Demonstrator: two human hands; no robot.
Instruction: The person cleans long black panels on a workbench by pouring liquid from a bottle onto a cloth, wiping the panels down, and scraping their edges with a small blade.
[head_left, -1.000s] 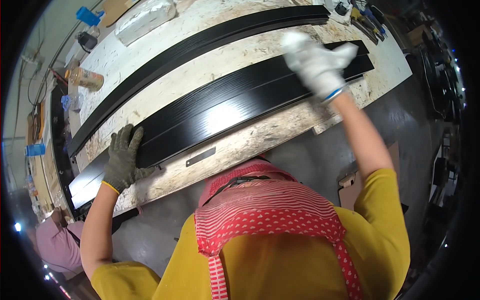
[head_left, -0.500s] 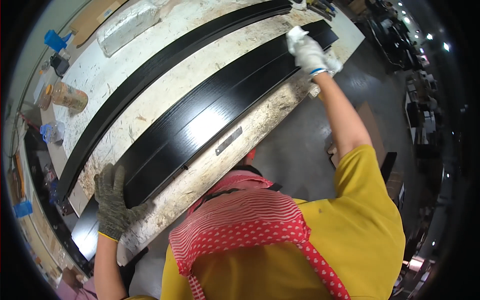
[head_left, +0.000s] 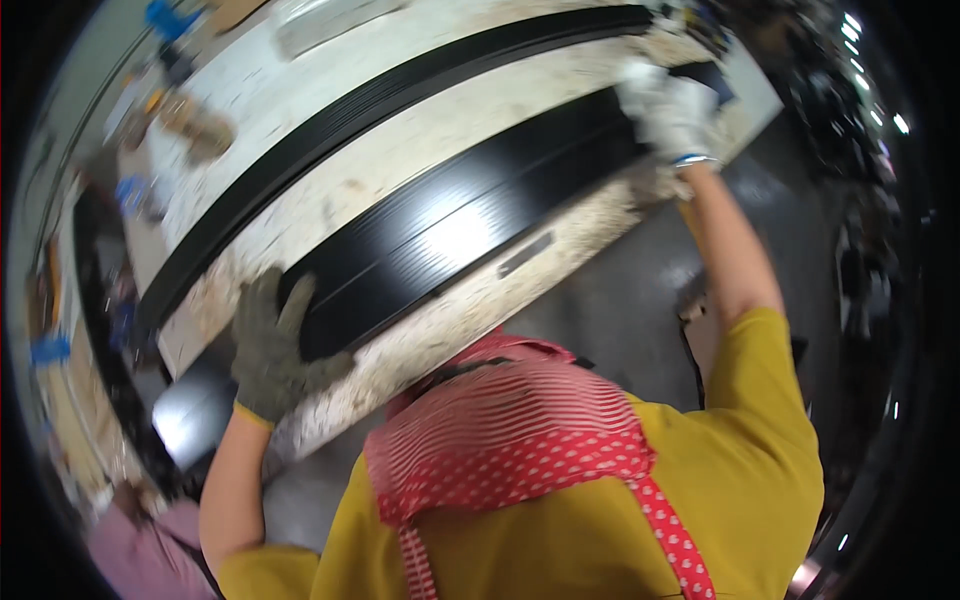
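Observation:
A long glossy black board lies slantwise along the near edge of the worktable. My left hand, in a dark grey-green glove with a yellow cuff, rests on the board's left part. Its fingers are spread and the thumb reaches toward the table edge. My right hand, in a white glove, is at the board's far right end. It is closed on a white cloth against the black surface; motion blur softens the fingers.
A second, narrower black strip lies farther back on the pale, stained worktable. Behind it are a wrapped block and a jar. A flat metal plate sits by the near edge. Someone in pink is at lower left.
The whole view has shifted, so the table and both hands appear farther right. My right hand with the cloth stays at the board's right end; my left hand remains spread on the board.

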